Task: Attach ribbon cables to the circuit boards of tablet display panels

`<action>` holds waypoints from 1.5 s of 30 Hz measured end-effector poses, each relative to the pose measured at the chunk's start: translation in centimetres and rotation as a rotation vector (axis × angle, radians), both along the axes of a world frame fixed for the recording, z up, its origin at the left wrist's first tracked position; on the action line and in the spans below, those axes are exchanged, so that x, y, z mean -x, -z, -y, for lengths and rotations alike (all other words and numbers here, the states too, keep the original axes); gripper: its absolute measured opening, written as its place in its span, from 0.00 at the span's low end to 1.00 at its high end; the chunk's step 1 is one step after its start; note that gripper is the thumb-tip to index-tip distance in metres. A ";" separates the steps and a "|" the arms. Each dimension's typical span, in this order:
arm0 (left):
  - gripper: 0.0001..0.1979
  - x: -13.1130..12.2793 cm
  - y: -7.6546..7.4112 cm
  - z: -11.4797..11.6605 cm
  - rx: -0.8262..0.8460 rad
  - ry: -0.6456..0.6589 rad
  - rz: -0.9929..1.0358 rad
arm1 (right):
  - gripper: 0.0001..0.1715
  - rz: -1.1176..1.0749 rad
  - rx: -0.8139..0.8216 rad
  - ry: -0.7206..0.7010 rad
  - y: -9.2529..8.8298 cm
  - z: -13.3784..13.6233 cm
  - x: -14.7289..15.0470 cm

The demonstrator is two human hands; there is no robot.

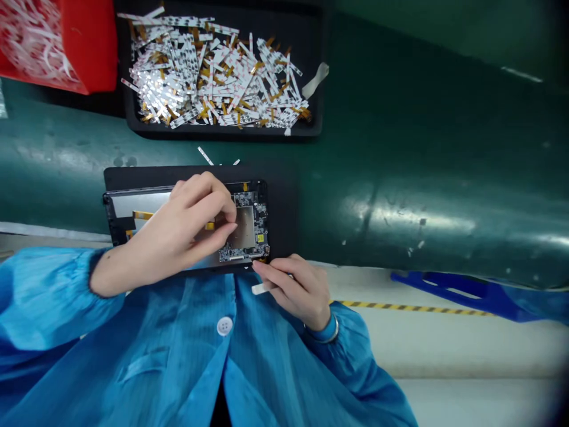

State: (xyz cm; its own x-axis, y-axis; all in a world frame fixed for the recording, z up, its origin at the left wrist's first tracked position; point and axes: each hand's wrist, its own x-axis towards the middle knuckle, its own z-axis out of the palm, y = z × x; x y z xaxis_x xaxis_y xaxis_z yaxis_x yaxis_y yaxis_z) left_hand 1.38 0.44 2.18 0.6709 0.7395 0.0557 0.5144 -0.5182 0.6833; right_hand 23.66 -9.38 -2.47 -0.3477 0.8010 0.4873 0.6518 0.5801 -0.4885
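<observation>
An opened tablet (208, 261), its back off and circuit board (261, 213) bare, lies on a black mat (284, 201). My left hand (191, 219) reaches over its middle, thumb and fingers curled together above the metal shield (243, 228); what they pinch, if anything, is hidden. At the lower right corner of the tablet, the fingertips of my right hand (302, 287) touch the edge beside the board. A short white strip (260, 289) sticks out from between the closed fingers of that hand; the rest of it is covered.
Beyond the mat stands a black tray (222, 131) heaped with white and orange flex-cable strips (213, 77). A red bin (89, 47) with clear plastic scraps is at the upper left. Loose strips (205, 156) lie behind the mat on the green tabletop (400, 166). A blue plastic object (466, 293) sits below the table edge.
</observation>
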 end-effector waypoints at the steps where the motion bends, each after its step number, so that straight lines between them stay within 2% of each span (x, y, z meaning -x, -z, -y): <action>1: 0.01 0.1 0.0 0.0 0.004 -0.002 0.002 | 0.09 -0.006 -0.005 0.010 0.1 0.0 0.1; 10: 0.01 0.4 0.5 0.2 0.026 -0.030 -0.015 | 0.06 -0.047 -0.024 0.050 0.6 0.4 0.3; 20: 0.02 0.6 1.1 0.3 -0.057 -0.003 -0.024 | 0.07 -0.071 0.027 0.095 0.5 0.3 0.9; 27: 0.01 0.5 1.4 0.3 -0.071 0.010 -0.030 | 0.08 -0.078 0.090 0.073 0.2 0.4 0.6; 33: 0.01 0.6 1.4 0.4 -0.073 0.012 -0.033 | 0.07 -0.071 0.042 0.069 0.3 0.1 0.8; 45: 0.02 0.4 1.5 0.2 -0.061 0.007 -0.029 | 0.10 -0.106 0.058 0.080 0.4 0.2 0.7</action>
State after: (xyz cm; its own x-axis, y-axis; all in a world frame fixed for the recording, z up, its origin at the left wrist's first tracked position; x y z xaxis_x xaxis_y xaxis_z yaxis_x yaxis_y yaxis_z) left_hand 0.95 0.25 0.72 0.6777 0.7309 0.0815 0.5298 -0.5621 0.6351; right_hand 22.95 -9.62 -2.87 -0.2307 0.8519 0.4701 0.6380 0.4972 -0.5880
